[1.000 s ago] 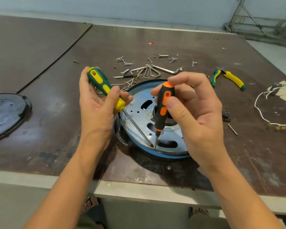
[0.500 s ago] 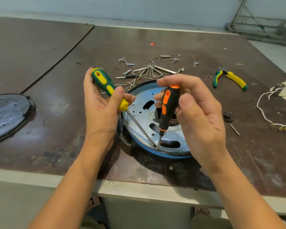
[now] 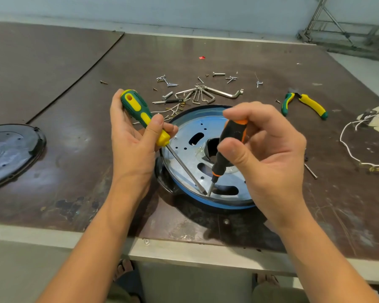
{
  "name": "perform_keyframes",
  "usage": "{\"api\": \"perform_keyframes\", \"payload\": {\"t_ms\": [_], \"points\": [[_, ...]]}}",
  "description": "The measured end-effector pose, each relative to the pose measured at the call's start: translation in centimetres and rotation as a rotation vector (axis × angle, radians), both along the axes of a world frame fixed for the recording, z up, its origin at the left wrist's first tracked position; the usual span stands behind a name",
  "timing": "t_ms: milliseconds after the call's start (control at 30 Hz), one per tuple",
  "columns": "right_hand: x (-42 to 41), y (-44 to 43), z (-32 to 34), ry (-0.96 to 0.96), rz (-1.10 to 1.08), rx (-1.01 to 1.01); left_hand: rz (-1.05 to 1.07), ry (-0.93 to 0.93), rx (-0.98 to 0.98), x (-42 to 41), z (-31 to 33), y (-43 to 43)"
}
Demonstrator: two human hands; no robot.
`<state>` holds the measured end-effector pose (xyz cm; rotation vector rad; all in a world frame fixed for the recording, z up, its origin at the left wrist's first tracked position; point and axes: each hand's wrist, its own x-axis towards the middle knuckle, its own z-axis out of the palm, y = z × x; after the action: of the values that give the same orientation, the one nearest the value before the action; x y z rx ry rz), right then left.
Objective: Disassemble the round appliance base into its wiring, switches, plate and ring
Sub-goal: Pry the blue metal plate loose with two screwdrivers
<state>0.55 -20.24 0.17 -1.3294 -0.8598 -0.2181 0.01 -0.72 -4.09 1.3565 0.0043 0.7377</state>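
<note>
The round appliance base (image 3: 225, 205) lies on the table in front of me, with a blue outer ring and a silvery slotted metal plate (image 3: 188, 147) on top. My left hand (image 3: 131, 145) grips a green and yellow screwdriver (image 3: 140, 114) whose long shaft slants down to the plate's near rim. My right hand (image 3: 265, 158) pinches a black and orange screwdriver (image 3: 230, 141) held almost upright. Both tips meet at one spot on the near edge of the plate, just inside the blue ring.
Loose screws, bolts and a bunch of hex keys (image 3: 204, 95) lie behind the base. Green and yellow pliers (image 3: 304, 103) lie to the right, white wiring (image 3: 354, 154) at the far right. A black round cover (image 3: 9, 154) sits at the left. The table's front edge (image 3: 184, 252) is close.
Both hands keep hold of their screwdrivers with the tips at the same rim spot. The right hand's thumb has shifted round the orange handle; the handle has tilted slightly.
</note>
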Motion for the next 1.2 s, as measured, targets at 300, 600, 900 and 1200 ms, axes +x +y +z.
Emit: {"api": "perform_keyframes", "payload": {"t_ms": [300,600,900,1200], "points": [[0.02,-0.17,-0.09,0.053,0.076,0.007,0.001,0.009,-0.004,0.04,-0.11,0.04],[0.27,-0.24,-0.43,0.11,0.043,0.007,0.004,0.024,0.006,0.19,-0.38,0.17],[0.06,-0.35,-0.28,0.063,0.005,0.001,0.004,0.016,0.003,0.24,-0.33,0.11],[0.15,-0.25,-0.08,0.068,-0.03,0.021,0.011,0.028,0.015,0.1,-0.17,0.02]]}}
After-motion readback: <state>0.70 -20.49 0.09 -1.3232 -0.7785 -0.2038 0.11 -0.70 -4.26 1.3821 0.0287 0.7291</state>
